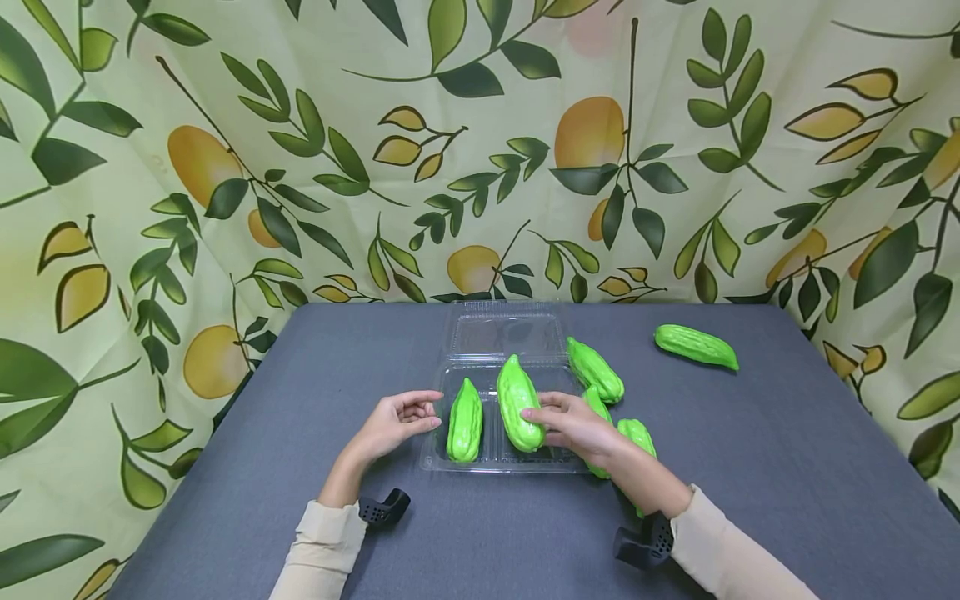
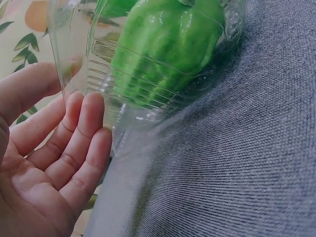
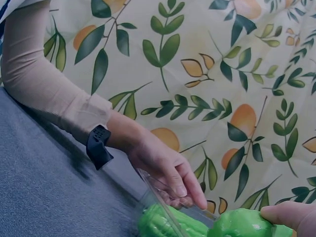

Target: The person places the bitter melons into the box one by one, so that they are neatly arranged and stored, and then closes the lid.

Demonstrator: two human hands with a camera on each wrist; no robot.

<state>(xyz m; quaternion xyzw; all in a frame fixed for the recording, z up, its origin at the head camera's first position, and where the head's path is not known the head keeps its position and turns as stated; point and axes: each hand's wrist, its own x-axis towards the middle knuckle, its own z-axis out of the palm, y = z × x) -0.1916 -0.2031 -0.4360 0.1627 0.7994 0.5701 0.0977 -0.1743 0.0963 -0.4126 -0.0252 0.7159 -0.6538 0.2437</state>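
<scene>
My left hand (image 1: 395, 423) lies relaxed, fingertips against the clear clamshell tray's (image 1: 487, 461) left wall. My right hand (image 1: 573, 425) grasps the larger bitter gourd (image 1: 519, 403) inside it, beside a smaller gourd (image 1: 465, 421). The tray's lid (image 1: 504, 332) lies open behind.

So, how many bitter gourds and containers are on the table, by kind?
Bitter gourds in the clear container: 2
Bitter gourds loose on the table: 4
Clear containers: 1
Total: 7
</scene>
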